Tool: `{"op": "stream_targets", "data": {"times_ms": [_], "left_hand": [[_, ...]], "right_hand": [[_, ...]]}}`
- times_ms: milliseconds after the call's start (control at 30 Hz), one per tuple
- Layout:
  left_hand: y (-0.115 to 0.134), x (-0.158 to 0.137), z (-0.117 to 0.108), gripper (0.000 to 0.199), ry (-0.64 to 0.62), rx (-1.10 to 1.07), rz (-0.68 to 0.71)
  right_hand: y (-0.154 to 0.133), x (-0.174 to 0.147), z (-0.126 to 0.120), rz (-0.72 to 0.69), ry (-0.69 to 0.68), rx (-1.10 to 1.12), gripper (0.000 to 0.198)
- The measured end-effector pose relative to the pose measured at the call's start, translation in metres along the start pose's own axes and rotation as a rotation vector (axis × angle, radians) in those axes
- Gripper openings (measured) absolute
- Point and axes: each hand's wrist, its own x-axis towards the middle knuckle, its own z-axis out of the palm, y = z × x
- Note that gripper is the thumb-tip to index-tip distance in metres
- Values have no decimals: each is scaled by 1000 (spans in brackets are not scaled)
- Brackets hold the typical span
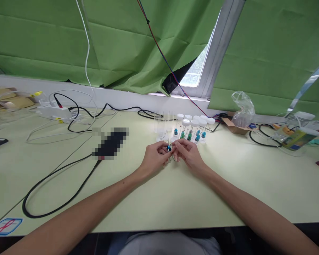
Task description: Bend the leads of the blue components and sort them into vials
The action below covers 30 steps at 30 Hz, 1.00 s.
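My left hand point(157, 155) pinches a small blue-and-black piece point(169, 148) with a thin stem pointing up, like a dispensing needle. Close against it, my right hand point(188, 154) has its thumb and fingers drawn together; what lies between those fingertips is too small to make out. Just beyond the hands stands a group of clear tubes with white caps point(186, 123), each seeming to hold a blue or green piece point(189, 136) with a thin stem. Left of these are clear uncapped tubes point(160, 122), with the lower part near my left fingers.
A black, partly pixelated device point(111, 143) lies left with a looping black cable point(25, 198). A white power strip point(55, 112) sits at the back left. At the back right are a cardboard box point(235, 126) with a plastic bag and a yellow-green container point(300, 139).
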Motion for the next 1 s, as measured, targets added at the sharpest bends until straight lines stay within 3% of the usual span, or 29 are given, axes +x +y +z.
{"op": "stream_targets", "data": {"times_ms": [433, 667, 1000], "left_hand": [[1, -2, -1, 36, -18, 85, 26], [-1, -1, -1, 35, -5, 82, 18], [0, 0, 0, 36, 15, 81, 14]], "right_hand": [[-4, -5, 5, -110, 54, -242, 26], [-3, -3, 5, -127, 77, -231, 30], [2, 2, 1, 127, 205, 118, 39]]}}
